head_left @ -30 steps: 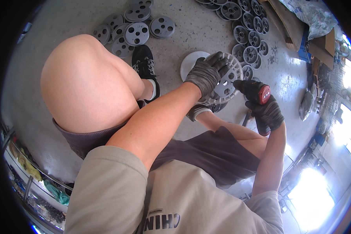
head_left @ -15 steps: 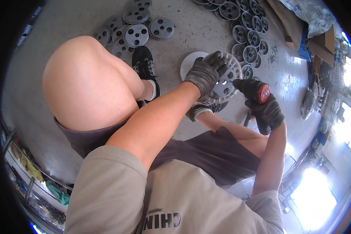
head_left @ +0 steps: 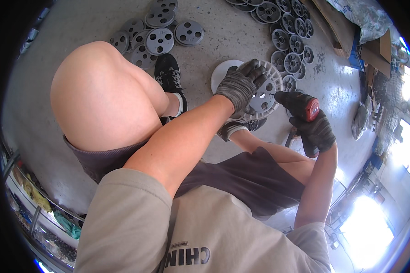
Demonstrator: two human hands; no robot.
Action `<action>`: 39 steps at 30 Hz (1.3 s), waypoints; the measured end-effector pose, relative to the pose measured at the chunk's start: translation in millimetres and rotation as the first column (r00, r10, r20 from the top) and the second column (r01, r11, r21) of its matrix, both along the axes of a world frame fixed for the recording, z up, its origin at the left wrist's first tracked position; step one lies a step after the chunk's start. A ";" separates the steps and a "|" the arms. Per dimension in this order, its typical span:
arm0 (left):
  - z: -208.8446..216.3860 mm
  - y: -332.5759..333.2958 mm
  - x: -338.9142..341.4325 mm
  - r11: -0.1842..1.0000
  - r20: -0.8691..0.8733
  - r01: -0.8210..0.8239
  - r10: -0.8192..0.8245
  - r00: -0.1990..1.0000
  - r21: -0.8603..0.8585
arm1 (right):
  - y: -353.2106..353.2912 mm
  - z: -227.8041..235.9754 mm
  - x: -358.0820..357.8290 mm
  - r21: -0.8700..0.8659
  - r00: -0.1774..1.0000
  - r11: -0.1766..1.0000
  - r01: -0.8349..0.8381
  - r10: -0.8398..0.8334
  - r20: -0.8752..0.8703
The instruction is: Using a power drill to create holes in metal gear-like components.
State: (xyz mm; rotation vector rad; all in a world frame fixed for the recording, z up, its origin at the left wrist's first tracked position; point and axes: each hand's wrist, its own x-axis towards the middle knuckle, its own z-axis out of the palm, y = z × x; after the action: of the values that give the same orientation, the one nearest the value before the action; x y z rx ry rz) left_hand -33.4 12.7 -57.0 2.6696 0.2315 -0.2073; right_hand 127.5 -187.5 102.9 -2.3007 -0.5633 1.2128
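Gray holed disc [head_left: 257, 104] sits inside pale toothed ring [head_left: 277, 78], over gray speckled workshop floor [head_left: 214, 45], daylight glaring from right. Left gloved hand [head_left: 239, 86] lies across both, can't tell if it's really gripping. Right gloved hand [head_left: 316, 132] wrapped around red-and-black drill [head_left: 298, 104], nose right by ring's edge. White round plate [head_left: 219, 75] peeks out left. Strip of floor runs between stacked discs [head_left: 160, 51] and spoked wheels [head_left: 293, 63] farther out; cardboard [head_left: 378, 57] beyond wheels.
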 end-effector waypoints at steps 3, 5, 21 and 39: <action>4.4 1.2 -0.1 1.000 -0.015 0.008 -0.009 1.000 -0.009 | 2.8 12.8 -3.1 -0.011 1.000 1.000 0.022 -0.022 0.007; 5.8 4.4 -1.5 1.000 -0.020 0.015 -0.015 1.000 -0.001 | 5.1 17.3 -5.7 -0.036 0.999 0.999 0.022 -0.021 0.028; 45.4 -24.9 44.0 0.901 -0.075 0.369 -0.362 0.929 0.227 | -31.1 32.4 3.5 -0.137 0.945 0.980 -0.144 0.177 0.274; 8.8 217.8 -2.3 0.930 -0.456 -0.160 0.306 0.836 0.330 | -44.1 45.0 -2.7 -0.222 0.900 0.913 -0.341 0.386 0.205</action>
State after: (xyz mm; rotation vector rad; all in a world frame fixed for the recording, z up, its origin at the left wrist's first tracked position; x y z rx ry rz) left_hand -35.7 230.4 -48.1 2.7736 0.8069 -0.8525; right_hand 124.8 -231.7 147.9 -2.6009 -1.0559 1.1882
